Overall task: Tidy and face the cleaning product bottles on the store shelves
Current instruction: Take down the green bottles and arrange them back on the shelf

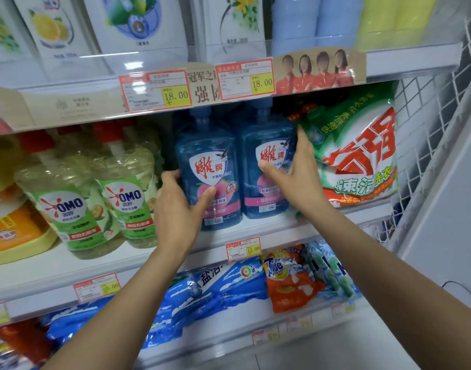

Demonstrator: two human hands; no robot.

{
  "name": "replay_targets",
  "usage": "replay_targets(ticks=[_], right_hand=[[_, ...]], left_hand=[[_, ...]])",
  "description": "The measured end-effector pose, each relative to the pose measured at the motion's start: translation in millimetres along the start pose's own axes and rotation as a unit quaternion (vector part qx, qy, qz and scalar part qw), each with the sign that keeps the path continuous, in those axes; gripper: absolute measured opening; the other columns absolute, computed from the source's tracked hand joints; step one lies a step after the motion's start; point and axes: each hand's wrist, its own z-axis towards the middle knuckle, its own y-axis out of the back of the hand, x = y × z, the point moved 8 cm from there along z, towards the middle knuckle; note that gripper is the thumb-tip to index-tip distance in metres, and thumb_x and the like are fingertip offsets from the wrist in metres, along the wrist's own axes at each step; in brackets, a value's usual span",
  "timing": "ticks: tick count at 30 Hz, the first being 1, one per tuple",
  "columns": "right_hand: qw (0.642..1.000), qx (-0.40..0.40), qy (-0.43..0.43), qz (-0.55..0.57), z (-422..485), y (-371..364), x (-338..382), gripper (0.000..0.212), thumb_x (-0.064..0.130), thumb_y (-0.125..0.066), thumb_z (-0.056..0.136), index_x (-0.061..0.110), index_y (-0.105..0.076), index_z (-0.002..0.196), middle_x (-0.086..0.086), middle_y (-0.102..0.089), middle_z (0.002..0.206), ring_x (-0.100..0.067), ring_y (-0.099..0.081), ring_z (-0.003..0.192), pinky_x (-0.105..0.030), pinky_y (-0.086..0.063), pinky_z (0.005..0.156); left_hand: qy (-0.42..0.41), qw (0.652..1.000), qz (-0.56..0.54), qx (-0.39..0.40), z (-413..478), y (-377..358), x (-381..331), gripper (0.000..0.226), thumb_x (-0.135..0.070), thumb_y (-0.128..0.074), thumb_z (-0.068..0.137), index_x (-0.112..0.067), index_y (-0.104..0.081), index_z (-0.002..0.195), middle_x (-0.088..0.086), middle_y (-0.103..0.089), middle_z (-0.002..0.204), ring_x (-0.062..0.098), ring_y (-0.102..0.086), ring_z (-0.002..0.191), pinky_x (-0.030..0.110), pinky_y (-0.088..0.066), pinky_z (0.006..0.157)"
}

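Observation:
Two blue detergent bottles with pink labels stand side by side on the middle shelf (255,231). My left hand (178,209) grips the left blue bottle (210,156), fingers round its left side and thumb across its label. My right hand (295,174) grips the right blue bottle (266,140), thumb on the label front and fingers round its right side. Both labels face forward.
Two green OMO bottles (77,209) stand left of the blue ones, with an orange and yellow tub (15,231) further left. A green washing powder bag (357,153) leans at the right. Powder bags (290,279) fill the shelf below. A wire rack (429,116) closes the right end.

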Motion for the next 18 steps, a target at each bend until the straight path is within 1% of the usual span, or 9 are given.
replay_targets(ticks=[2,3,4,7,9,11,13,16,18], right_hand=[[0.995,-0.081,0.063,0.008,-36.3,0.7,34.0,0.08,0.033,-0.073,0.087,0.009,-0.029,0.15,-0.009,-0.035,0.149,-0.021,-0.033,0.14,-0.029,-0.025,0.116],[0.989,-0.102,0.107,0.026,-51.9,-3.7,52.8,0.069,0.03,-0.071,0.089,0.009,-0.036,0.145,-0.007,-0.04,0.143,-0.02,-0.039,0.135,-0.03,-0.03,0.114],[0.985,-0.089,0.139,0.053,-64.0,-13.3,71.3,0.06,0.026,-0.07,0.09,0.009,-0.042,0.14,-0.006,-0.046,0.137,-0.018,-0.045,0.128,-0.031,-0.036,0.11],[0.983,0.083,0.116,0.119,-71.6,-79.5,102.2,0.055,0.024,-0.07,0.09,0.013,-0.044,0.137,-0.004,-0.051,0.133,-0.011,-0.055,0.114,-0.034,-0.049,0.096],[0.975,0.178,0.057,0.118,-68.3,-128.9,114.5,0.071,0.03,-0.073,0.088,0.014,-0.034,0.145,-0.005,-0.046,0.143,-0.015,-0.052,0.123,-0.038,-0.048,0.101],[0.973,0.218,0.005,0.077,-60.8,-169.4,119.4,0.088,0.043,-0.075,0.083,0.011,-0.025,0.149,-0.009,-0.043,0.148,-0.024,-0.045,0.133,-0.045,-0.041,0.109],[0.976,0.213,-0.03,0.024,-51.9,-196.0,119.8,0.093,0.055,-0.078,0.075,0.008,-0.034,0.144,-0.013,-0.051,0.141,-0.029,-0.047,0.132,-0.045,-0.042,0.106],[0.988,0.144,-0.055,-0.011,-46.9,-203.8,117.5,0.087,0.071,-0.078,0.06,0.014,-0.054,0.122,-0.008,-0.067,0.121,-0.028,-0.061,0.115,-0.044,-0.052,0.094],[0.993,0.101,-0.057,-0.005,-51.3,-197.6,115.2,0.084,0.072,-0.079,0.056,0.015,-0.058,0.114,-0.006,-0.071,0.114,-0.028,-0.065,0.108,-0.044,-0.055,0.088]], left_hand=[[-0.065,0.995,0.064,-0.046,-10.3,29.3,0.8,0.052,-0.046,-0.064,0.087,-0.008,-0.052,0.121,0.014,-0.057,0.116,0.032,-0.05,0.11,0.039,-0.038,0.093],[-0.083,0.988,0.097,-0.084,-16.2,48.9,5.6,0.047,-0.042,-0.062,0.088,-0.008,-0.053,0.119,0.017,-0.053,0.116,0.035,-0.046,0.11,0.041,-0.034,0.094],[-0.079,0.981,0.126,-0.124,-20.6,69.0,16.0,0.047,-0.038,-0.061,0.085,-0.008,-0.053,0.12,0.02,-0.05,0.119,0.037,-0.043,0.113,0.044,-0.031,0.096],[-0.003,0.97,0.176,-0.168,-19.6,114.0,66.9,0.068,-0.034,-0.06,0.08,-0.005,-0.039,0.138,0.028,-0.033,0.143,0.046,-0.03,0.13,0.053,-0.024,0.106],[0.014,0.974,0.178,-0.139,-12.5,125.7,93.2,0.075,-0.033,-0.062,0.086,-0.006,-0.028,0.147,0.028,-0.017,0.155,0.046,-0.021,0.14,0.056,-0.023,0.11],[-0.018,0.982,0.157,-0.099,-9.2,127.5,102.8,0.079,-0.027,-0.067,0.088,-0.007,-0.022,0.151,0.027,-0.007,0.158,0.042,-0.017,0.144,0.051,-0.022,0.115],[-0.048,0.986,0.142,-0.078,-9.5,129.7,105.1,0.081,-0.024,-0.066,0.088,-0.011,-0.02,0.153,0.026,-0.004,0.159,0.04,-0.015,0.145,0.048,-0.022,0.116],[-0.057,0.988,0.123,-0.068,-10.8,135.0,108.1,0.078,-0.023,-0.065,0.089,-0.016,-0.021,0.154,0.023,-0.003,0.16,0.038,-0.013,0.146,0.05,-0.024,0.116],[-0.049,0.991,0.105,-0.059,-10.4,137.4,109.9,0.078,-0.022,-0.065,0.089,-0.022,-0.021,0.154,0.023,0.0,0.159,0.036,-0.007,0.148,0.049,-0.023,0.116]])
